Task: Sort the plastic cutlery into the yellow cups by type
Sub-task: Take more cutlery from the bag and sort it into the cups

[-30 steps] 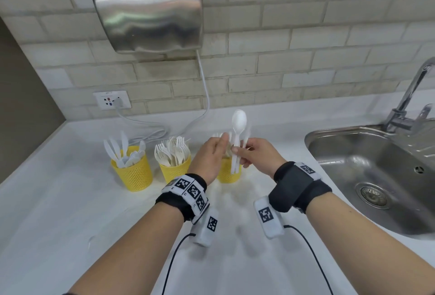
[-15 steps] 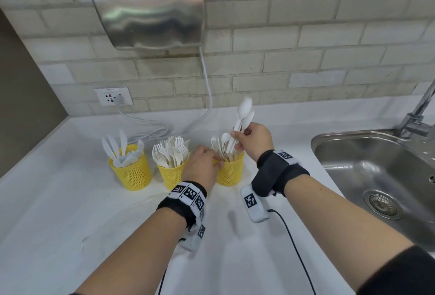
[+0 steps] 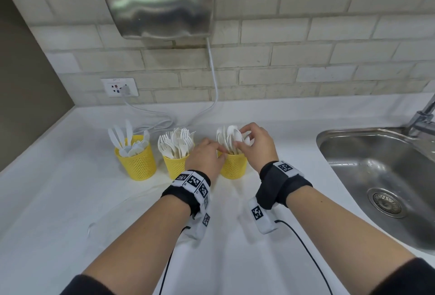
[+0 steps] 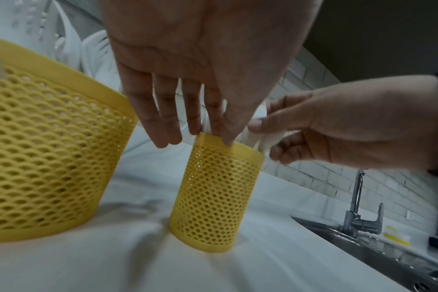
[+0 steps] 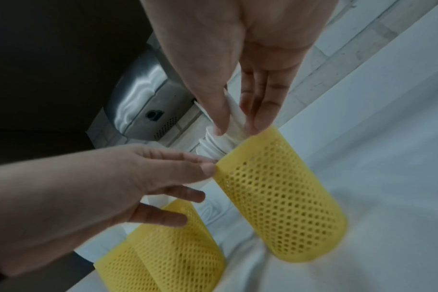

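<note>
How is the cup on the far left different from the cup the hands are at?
The left cup holds knives, loosely spread; the right cup is packed with spoons. No hand is at the left cup, while the left hand touches the right cup's rim and the right hand pinches a spoon in it. Both are yellow mesh cups standing upright on the white counter.

Three yellow perforated plastic cups stand upright in a row: the left cup [image 3: 136,163] holds white plastic knives [image 3: 122,136], the middle cup [image 3: 175,167] forks [image 3: 175,145], the right cup [image 3: 233,165] apparently spoons [image 3: 229,138].
</note>
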`<action>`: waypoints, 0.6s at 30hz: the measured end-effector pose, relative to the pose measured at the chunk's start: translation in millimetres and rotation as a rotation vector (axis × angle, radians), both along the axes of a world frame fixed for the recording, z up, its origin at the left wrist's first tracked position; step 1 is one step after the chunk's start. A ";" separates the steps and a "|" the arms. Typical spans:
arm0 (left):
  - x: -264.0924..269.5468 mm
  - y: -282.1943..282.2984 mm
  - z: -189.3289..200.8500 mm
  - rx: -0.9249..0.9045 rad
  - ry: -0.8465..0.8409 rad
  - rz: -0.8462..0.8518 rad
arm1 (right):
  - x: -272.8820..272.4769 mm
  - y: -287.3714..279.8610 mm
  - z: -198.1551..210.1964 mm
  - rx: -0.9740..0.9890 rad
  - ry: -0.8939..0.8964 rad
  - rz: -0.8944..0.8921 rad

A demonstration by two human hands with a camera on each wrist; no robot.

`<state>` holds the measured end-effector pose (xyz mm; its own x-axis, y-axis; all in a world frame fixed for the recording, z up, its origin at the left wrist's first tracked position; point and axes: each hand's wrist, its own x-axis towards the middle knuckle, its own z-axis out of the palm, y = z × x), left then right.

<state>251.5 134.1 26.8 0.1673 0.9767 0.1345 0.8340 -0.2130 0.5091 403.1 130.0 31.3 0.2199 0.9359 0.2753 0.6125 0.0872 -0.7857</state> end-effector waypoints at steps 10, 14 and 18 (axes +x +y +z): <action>-80.1 -48.1 9.2 -0.032 -0.134 0.049 | -49.1 -46.1 8.1 0.066 -0.058 -0.071; -141.6 -81.8 -1.5 -0.194 0.118 0.182 | -105.7 -71.3 -10.1 -0.294 -0.268 0.314; -182.6 -103.6 -22.0 -0.462 0.282 0.193 | -149.8 -87.0 -35.5 -0.660 -0.511 0.533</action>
<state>68.9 30.5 4.7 -0.0518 0.9400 -0.3371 0.9526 0.1478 0.2659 253.3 43.0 -4.2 -0.2745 0.8776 -0.3931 0.8995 0.0898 -0.4277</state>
